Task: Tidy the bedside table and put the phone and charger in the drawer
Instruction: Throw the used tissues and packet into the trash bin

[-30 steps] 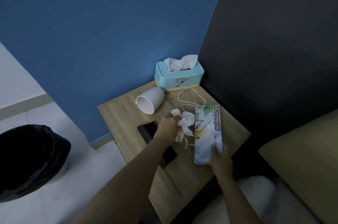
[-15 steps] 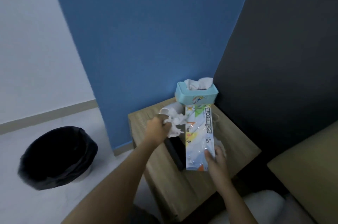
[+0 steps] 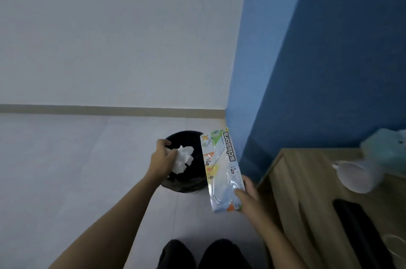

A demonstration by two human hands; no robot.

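My left hand (image 3: pixel 161 159) grips a crumpled white tissue (image 3: pixel 183 159) directly over the black-lined waste bin (image 3: pixel 186 183) on the floor. My right hand (image 3: pixel 249 197) holds a scissors package (image 3: pixel 222 169) by its lower end, beside the bin's right rim. The wooden bedside table (image 3: pixel 307 191) stands at the right. On it lies the black phone (image 3: pixel 356 229), with a tipped white cup (image 3: pixel 353 175) behind it. A pale loop at the far lower right, maybe the charger cable (image 3: pixel 395 244), is blurred.
A teal tissue box (image 3: pixel 384 150) sits blurred at the table's back right, against the blue wall (image 3: pixel 307 71). A white wall with a beige skirting board (image 3: pixel 109 108) faces me. My feet (image 3: pixel 202 253) are on the light floor below.
The view has swung left from the table to the bin. Both hands left the tabletop, carrying the tissue and the scissors package over to the bin.
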